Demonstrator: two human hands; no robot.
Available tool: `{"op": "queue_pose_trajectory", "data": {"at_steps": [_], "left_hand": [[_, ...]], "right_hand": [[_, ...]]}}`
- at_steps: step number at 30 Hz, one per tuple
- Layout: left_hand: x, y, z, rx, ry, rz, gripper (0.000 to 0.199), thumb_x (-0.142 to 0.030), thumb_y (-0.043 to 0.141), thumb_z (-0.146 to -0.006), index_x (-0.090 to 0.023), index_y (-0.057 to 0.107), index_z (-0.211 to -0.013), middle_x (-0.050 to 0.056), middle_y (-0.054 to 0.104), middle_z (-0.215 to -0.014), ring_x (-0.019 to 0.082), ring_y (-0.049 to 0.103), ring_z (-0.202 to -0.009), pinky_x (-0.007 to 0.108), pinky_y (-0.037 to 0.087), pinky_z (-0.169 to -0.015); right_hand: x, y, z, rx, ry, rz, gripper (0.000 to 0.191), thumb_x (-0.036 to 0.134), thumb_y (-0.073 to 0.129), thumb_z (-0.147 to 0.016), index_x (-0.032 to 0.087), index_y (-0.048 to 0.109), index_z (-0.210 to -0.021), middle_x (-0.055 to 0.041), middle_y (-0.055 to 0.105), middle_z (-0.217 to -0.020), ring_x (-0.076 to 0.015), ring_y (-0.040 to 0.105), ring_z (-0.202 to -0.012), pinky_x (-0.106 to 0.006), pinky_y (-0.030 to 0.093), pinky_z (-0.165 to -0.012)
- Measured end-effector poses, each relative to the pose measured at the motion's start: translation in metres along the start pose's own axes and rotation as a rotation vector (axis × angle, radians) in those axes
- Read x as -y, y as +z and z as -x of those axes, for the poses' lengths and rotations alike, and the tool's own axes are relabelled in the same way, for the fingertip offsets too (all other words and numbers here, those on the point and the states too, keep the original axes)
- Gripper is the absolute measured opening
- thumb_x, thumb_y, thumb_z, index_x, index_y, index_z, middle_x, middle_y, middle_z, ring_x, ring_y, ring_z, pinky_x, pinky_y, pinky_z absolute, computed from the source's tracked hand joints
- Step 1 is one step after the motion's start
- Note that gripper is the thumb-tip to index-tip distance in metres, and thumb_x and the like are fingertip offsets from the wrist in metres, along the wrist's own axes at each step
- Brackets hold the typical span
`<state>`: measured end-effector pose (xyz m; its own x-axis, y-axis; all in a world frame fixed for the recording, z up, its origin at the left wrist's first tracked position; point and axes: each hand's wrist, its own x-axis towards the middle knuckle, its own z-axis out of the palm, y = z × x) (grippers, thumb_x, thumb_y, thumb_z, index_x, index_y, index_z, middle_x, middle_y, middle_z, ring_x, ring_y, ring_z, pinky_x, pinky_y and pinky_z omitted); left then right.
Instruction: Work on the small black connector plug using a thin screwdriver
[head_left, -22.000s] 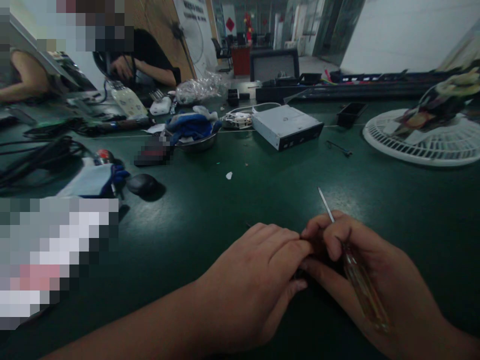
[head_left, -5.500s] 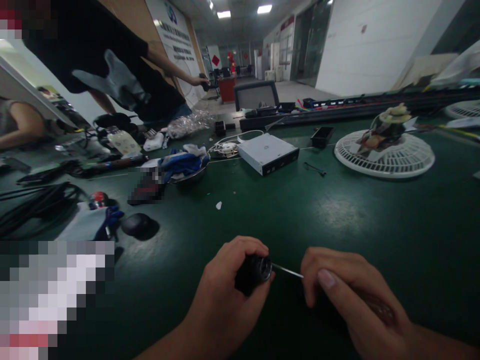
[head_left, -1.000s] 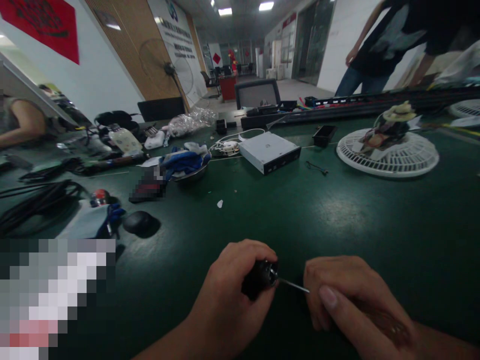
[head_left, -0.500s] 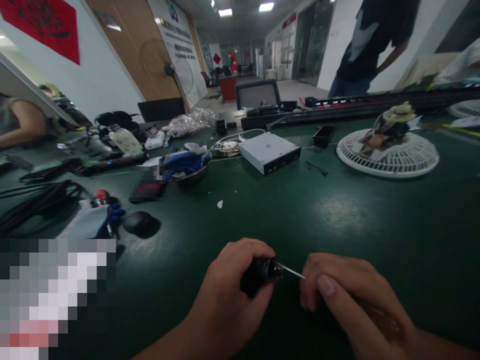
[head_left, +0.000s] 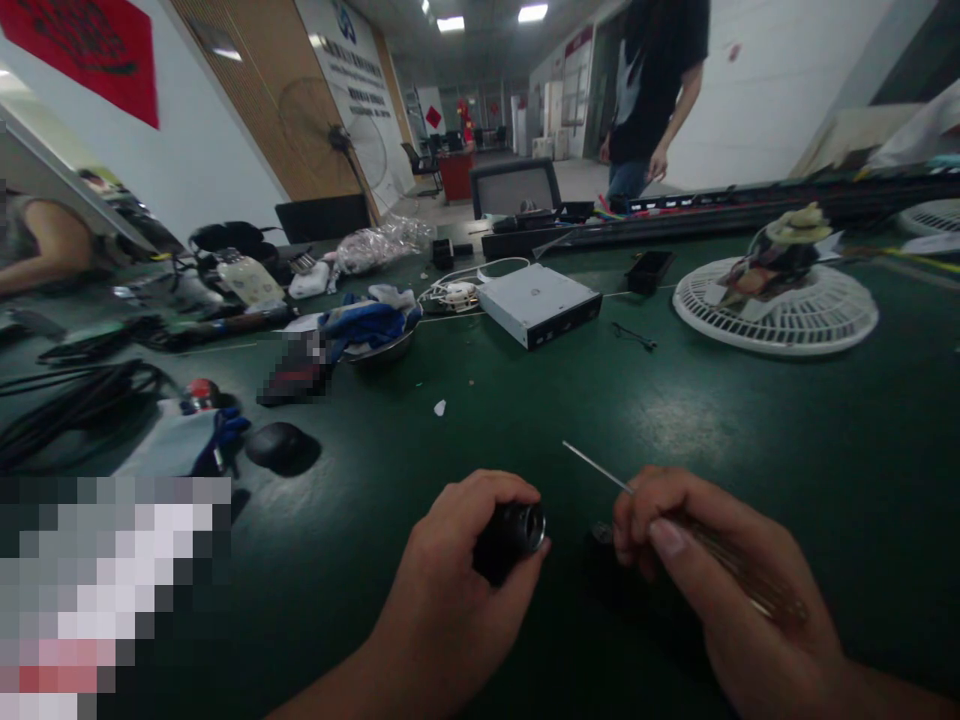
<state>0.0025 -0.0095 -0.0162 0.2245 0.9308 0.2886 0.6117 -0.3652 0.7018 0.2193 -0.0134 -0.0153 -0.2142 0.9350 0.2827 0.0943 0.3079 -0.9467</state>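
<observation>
My left hand (head_left: 457, 570) is wrapped round a black cylindrical part (head_left: 514, 535), whose open metal-rimmed end faces right. In my right hand (head_left: 705, 570) is a screwdriver (head_left: 596, 465) with a thin metal shaft pointing up and left and a translucent brownish handle under the palm. The shaft's tip is apart from the black part. A small dark piece (head_left: 602, 533) shows just left of my right fingers; its lower portion is lost in shadow.
On the green table (head_left: 375, 440) are a disc drive (head_left: 536, 300), a white fan grille (head_left: 776, 310), a black mouse (head_left: 281, 447), a bowl with blue cloth (head_left: 375, 325) and cables (head_left: 82, 400). A person (head_left: 652, 100) stands beyond; another person's arm (head_left: 52, 240) shows at left.
The screwdriver's shaft has come away from the black part and now points up-left. A small dark piece now shows between my hands. The standing person has moved left.
</observation>
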Motion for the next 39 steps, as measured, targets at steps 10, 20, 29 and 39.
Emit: {"op": "queue_pose_trajectory", "data": {"at_steps": [10,20,29,39], "left_hand": [[-0.0020,-0.0005,-0.0005,-0.030,0.004,-0.009,0.031,-0.008,0.066,-0.080,-0.027,0.060,-0.104,-0.001,0.069,-0.101,0.020,0.065,-0.091,0.041,0.055,-0.079],[-0.0028,-0.0014,-0.0001,0.000,-0.011,0.013,0.029,-0.008,0.064,-0.081,-0.024,0.061,-0.105,0.003,0.068,-0.102,0.022,0.065,-0.091,0.040,0.054,-0.078],[-0.0020,-0.0001,-0.0002,0.060,0.005,0.074,0.034,-0.003,0.062,-0.079,-0.024,0.061,-0.105,0.002,0.068,-0.103,0.021,0.066,-0.094,0.039,0.054,-0.080],[-0.0067,-0.0019,-0.0010,0.124,0.169,0.101,0.032,-0.003,0.069,-0.078,-0.023,0.062,-0.102,0.001,0.070,-0.098,0.018,0.066,-0.088,0.034,0.052,-0.077]], "right_hand": [[-0.0018,0.0070,-0.0106,0.234,0.056,0.422,0.026,0.001,0.051,-0.084,0.026,0.053,-0.092,0.0010,0.062,-0.094,-0.0177,0.061,-0.087,-0.034,0.049,-0.073],[-0.0010,0.0035,-0.0091,0.224,0.018,0.211,0.021,0.004,0.051,-0.091,0.025,0.051,-0.090,0.0005,0.066,-0.103,-0.0157,0.066,-0.095,-0.030,0.054,-0.079],[-0.0030,0.0072,-0.0073,0.140,-0.076,0.098,0.029,0.002,0.065,-0.085,0.026,0.049,-0.087,0.0067,0.068,-0.102,-0.0095,0.069,-0.091,-0.020,0.054,-0.079],[-0.0066,0.0049,-0.0069,0.211,-0.099,0.049,0.022,0.006,0.066,-0.088,0.023,0.054,-0.081,0.0013,0.072,-0.095,-0.0141,0.072,-0.085,-0.026,0.056,-0.074]]}}
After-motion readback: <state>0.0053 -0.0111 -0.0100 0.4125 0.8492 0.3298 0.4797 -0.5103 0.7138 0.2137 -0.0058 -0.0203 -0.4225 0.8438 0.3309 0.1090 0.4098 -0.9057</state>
